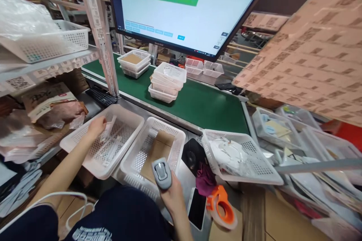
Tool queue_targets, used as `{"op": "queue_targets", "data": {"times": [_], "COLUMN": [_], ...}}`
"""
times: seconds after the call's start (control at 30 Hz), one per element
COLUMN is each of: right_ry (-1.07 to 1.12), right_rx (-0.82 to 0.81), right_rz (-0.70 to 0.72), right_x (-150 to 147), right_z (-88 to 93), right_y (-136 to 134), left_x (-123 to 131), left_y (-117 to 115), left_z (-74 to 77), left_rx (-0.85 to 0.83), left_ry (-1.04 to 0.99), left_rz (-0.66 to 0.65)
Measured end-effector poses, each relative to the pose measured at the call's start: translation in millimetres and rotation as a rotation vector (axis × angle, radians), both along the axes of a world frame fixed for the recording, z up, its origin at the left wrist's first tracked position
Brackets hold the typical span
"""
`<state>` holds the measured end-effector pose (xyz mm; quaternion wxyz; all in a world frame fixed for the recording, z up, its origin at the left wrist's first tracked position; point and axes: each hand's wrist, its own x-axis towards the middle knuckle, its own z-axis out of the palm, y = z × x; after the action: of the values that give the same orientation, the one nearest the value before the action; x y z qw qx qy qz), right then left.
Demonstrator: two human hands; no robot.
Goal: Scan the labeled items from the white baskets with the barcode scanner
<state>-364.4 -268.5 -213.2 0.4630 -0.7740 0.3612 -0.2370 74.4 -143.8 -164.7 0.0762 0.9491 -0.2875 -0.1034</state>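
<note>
Over the left white basket (130, 118), my left hand (97, 126) has its fingers closed on a small clear packet (109, 128). More slim clear packets (114, 150) lie in that basket below it. My right hand (173, 192) is wrapped round a grey handheld scanner (161, 173), held above the near right part of the middle white basket (181, 139). A brown cardboard piece (158, 148) lies inside the middle basket.
Stacked small baskets (166, 83) stand on the green belt (198, 99) under a large monitor (175, 7). To the right are a basket of plastic bags (232, 154), an orange tape dispenser (222, 205), a phone (197, 209), a purple cloth (205, 180) and a mouse (191, 159).
</note>
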Motion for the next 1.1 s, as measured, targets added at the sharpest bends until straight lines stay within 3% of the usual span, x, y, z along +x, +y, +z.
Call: {"op": "queue_targets", "data": {"times": [0.13,0.27,0.4,0.57,0.7,0.77,0.93,1.1], "right_ry": [0.146,0.268,0.339,0.333,0.259,0.191,0.090,0.106], "right_rx": [-0.196,-0.223,-0.216,-0.216,-0.180,-0.118,0.088,0.264], "right_rz": [0.193,0.311,0.350,0.342,0.282,0.209,0.025,-0.150], "right_x": [53,89,101,98,75,55,-8,-61], "right_z": [47.1,64.1,66.5,64.0,48.9,34.9,-8.3,-56.0], "right_y": [4,5,3,2,1,1,14,37], "left_x": [-42,-93,-114,-116,-126,-135,-153,-177], "left_y": [-31,-53,-59,-53,-59,-69,-116,-153], "left_z": [40.1,66.9,73.3,64.7,46.9,31.1,-30.2,-101.2], "left_rx": [-0.036,-0.012,-0.007,-0.130,-0.485,-0.558,-0.226,0.013], "left_ry": [-0.098,-0.119,-0.093,-0.068,0.085,0.217,0.440,0.451], "left_rz": [-0.053,-0.072,-0.071,-0.130,-0.256,-0.315,-0.441,-0.320]}}
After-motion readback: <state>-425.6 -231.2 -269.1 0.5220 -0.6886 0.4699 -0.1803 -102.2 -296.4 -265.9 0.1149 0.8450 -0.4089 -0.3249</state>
